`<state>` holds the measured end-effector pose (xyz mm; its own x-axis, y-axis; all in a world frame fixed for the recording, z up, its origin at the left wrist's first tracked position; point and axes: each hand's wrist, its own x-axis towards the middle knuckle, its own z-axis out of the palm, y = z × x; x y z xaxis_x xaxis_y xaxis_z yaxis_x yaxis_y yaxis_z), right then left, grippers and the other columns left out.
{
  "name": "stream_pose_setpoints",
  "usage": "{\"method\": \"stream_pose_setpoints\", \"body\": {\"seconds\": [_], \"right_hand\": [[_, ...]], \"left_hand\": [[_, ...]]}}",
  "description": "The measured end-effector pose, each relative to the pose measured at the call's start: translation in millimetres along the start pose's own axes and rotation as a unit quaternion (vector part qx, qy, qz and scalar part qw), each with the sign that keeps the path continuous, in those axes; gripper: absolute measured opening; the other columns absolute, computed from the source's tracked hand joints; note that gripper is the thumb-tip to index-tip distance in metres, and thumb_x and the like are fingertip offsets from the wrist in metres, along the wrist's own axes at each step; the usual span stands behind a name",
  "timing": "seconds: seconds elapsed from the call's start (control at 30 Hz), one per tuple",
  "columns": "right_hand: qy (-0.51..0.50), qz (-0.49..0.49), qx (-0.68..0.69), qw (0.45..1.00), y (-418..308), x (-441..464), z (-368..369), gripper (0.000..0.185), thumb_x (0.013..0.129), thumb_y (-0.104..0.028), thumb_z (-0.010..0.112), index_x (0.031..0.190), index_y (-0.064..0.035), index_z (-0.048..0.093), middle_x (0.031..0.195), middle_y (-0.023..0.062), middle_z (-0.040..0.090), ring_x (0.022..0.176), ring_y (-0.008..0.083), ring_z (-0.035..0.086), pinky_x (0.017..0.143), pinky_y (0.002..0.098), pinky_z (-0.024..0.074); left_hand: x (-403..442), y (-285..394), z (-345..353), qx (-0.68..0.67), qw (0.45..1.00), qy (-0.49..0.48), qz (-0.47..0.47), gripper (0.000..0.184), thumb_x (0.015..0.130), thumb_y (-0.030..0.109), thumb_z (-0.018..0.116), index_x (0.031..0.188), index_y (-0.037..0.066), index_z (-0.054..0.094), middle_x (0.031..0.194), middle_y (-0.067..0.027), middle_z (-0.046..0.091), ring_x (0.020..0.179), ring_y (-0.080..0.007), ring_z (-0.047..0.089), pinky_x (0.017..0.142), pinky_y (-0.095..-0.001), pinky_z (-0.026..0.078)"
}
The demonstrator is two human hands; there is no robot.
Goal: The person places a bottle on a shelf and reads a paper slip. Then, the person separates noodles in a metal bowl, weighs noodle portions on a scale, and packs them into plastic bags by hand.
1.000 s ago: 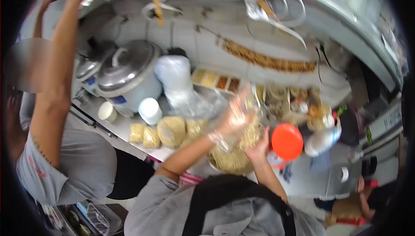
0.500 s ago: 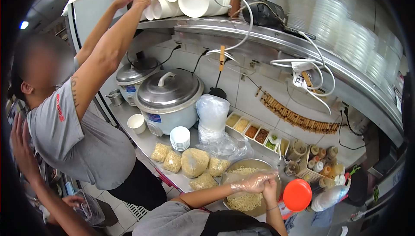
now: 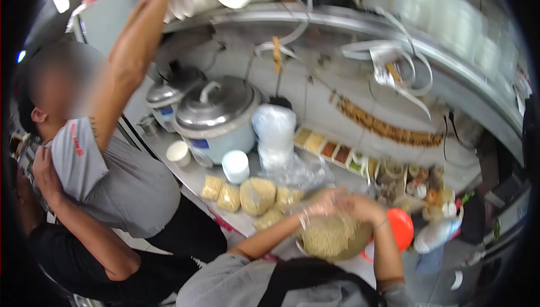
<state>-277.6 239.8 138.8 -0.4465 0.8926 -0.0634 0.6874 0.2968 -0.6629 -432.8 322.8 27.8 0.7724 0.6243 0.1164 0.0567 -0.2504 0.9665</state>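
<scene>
A metal bowl [image 3: 360,244] with pale noodles [image 3: 326,239] stands at the counter's front edge. Over its back part is my left hand [image 3: 323,204], in a clear plastic glove. My right hand [image 3: 364,208] is close beside it, also above the bowl. Motion blur smears the fingers of both, so what they hold, if anything, cannot be made out. Just right of my right forearm shows a red round lid or dish [image 3: 400,229], partly covered by the arm. Bags of noodles [image 3: 257,195] lie left of the bowl.
Two large cookers [image 3: 216,110], white bowls [image 3: 235,166] and plastic bags [image 3: 275,132] stand behind. Topping trays [image 3: 337,152] and a bottle basket [image 3: 416,189] are further right. A co-worker [image 3: 132,189] reaches to the shelf [image 3: 259,11]; another person's arm [image 3: 93,239] is at left.
The view has tilted and shifted slightly. My right hand has come round over the bowl, its forearm now crossing the red item. The second person at left has moved further into view.
</scene>
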Motion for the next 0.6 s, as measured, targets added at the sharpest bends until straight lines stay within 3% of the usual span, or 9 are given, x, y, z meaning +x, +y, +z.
{"method": "stream_pose_setpoints", "body": {"seconds": [0.03,0.07,0.1,0.17,0.2,0.4,0.5,0.53,0.6], "right_hand": [[0.084,-0.008,-0.023,0.996,-5.9,-7.9,-3.5,0.025,0.087,-0.016,0.048,0.104,-0.0044,0.064,0.095,0.0204,0.063,0.091,0.0367,0.060,0.082,0.0411,0.0466],[0.112,0.043,-0.089,0.989,0.0,-8.0,-7.9,0.027,0.086,-0.018,0.056,0.110,-0.0062,0.062,0.103,0.0149,0.064,0.091,0.0261,0.062,0.082,0.0375,0.0476],[0.188,0.023,-0.033,0.981,-13.5,-15.6,-13.1,0.026,0.086,-0.016,0.054,0.106,-0.0018,0.062,0.102,0.0207,0.062,0.096,0.0351,0.059,0.086,0.0400,0.0463],[0.269,0.023,0.052,0.962,-7.4,-21.0,-12.7,0.039,0.077,-0.016,0.068,0.113,-0.0041,0.058,0.114,0.0139,0.059,0.103,0.0320,0.058,0.089,0.0387,0.0459],[0.266,0.051,0.077,0.959,0.7,-21.7,-9.6,0.058,0.072,-0.021,0.074,0.121,-0.0016,0.051,0.117,0.0167,0.058,0.105,0.0327,0.057,0.090,0.0395,0.0452],[0.341,0.188,-0.077,0.918,51.5,-14.1,89.7,0.080,0.064,-0.025,0.081,0.126,0.0052,0.041,0.121,0.0227,0.054,0.111,0.0322,0.055,0.084,0.0418,0.0491],[0.289,0.249,0.052,0.923,59.2,-11.2,96.1,0.066,0.067,-0.021,0.078,0.120,0.0025,0.048,0.106,0.0223,0.061,0.101,0.0317,0.061,0.083,0.0418,0.0489],[0.306,0.219,0.003,0.926,61.4,-11.5,93.5,0.043,0.069,-0.016,0.075,0.104,0.0012,0.056,0.085,0.0189,0.065,0.082,0.0265,0.066,0.074,0.0369,0.0511],[0.270,0.235,0.034,0.933,65.1,-12.6,71.7,0.033,0.070,-0.014,0.072,0.096,0.0000,0.058,0.081,0.0176,0.065,0.079,0.0291,0.065,0.072,0.0370,0.0501]], "left_hand": [[-2.4,-1.8,-10.6,0.099,0.992,0.032,0.066,0.079,0.062,0.012,0.073,0.134,0.002,0.042,0.126,-0.0152,0.052,0.116,-0.0215,0.050,0.096,-0.0349,0.042],[1.0,-7.7,-16.2,0.090,0.995,0.038,0.036,0.080,0.059,0.009,0.073,0.133,0.003,0.043,0.124,-0.0144,0.053,0.114,-0.0222,0.051,0.096,-0.0351,0.042],[-1.6,7.7,-20.1,0.078,0.996,0.036,0.006,0.078,0.061,0.007,0.071,0.133,0.003,0.043,0.123,-0.0136,0.053,0.113,-0.0228,0.051,0.097,-0.0354,0.042],[-10.8,44.7,-21.8,-0.022,0.998,0.052,-0.035,0.073,0.063,0.003,0.067,0.132,0.001,0.045,0.124,-0.0142,0.055,0.108,-0.0202,0.055,0.094,-0.0314,0.044],[-8.6,30.2,-20.8,0.063,0.993,0.095,0.013,0.068,0.065,0.002,0.062,0.131,-0.001,0.046,0.124,-0.0152,0.055,0.108,-0.0189,0.055,0.094,-0.0296,0.044],[-11.1,32.5,-16.7,-0.025,0.995,0.092,-0.038,0.063,0.067,0.001,0.056,0.129,-0.001,0.049,0.127,-0.0160,0.054,0.115,-0.0210,0.051,0.099,-0.0302,0.039],[-10.7,32.1,-15.1,-0.056,0.993,0.102,-0.035,0.062,0.068,0.001,0.056,0.129,0.000,0.049,0.128,-0.0159,0.053,0.114,-0.0204,0.052,0.096,-0.0291,0.041],[-9.0,29.0,-15.1,-0.024,0.994,0.099,-0.026,0.062,0.068,0.002,0.056,0.130,0.000,0.049,0.129,-0.0162,0.053,0.113,-0.0195,0.052,0.095,-0.0282,0.041],[-10.6,25.1,-13.0,0.005,0.995,0.093,-0.020,0.062,0.068,0.002,0.056,0.130,0.000,0.049,0.129,-0.0164,0.053,0.112,-0.0186,0.052,0.093,-0.0272,0.042]]}}
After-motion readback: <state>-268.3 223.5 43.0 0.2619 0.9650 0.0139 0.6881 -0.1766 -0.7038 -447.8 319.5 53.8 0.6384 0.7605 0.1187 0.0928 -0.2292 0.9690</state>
